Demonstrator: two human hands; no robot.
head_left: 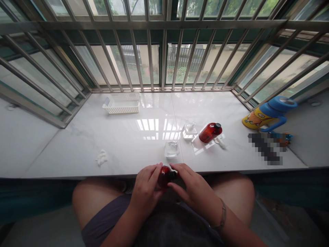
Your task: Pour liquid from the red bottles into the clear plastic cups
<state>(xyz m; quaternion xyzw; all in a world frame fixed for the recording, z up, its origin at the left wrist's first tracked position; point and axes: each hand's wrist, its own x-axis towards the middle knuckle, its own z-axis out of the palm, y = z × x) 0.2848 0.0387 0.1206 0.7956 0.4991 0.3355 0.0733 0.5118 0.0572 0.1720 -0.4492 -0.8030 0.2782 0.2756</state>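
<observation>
Just off the table's front edge, my left hand [147, 185] is closed around a dark red bottle [162, 178] with a black cap [172, 175]. The bottle is tilted so that its cap points to the right. My right hand [189, 181] is at the cap, thumb and fingers apart on either side of it, with a small gap visible. Beyond my hands stands a small clear square glass container [172, 149]. A second clear glass container [189, 131] is farther back. To its right, another red bottle [210, 132] with a black cap stands on the table.
A white perforated basket [123, 109] lies near the barred window. Crumpled white tissue [101, 157] rests at the left of the marble-patterned table [144, 161]. A small white item [220, 142] lies beside the standing bottle. At right are a blue-and-yellow flask [267, 115] and a blurred-out dark object [266, 149].
</observation>
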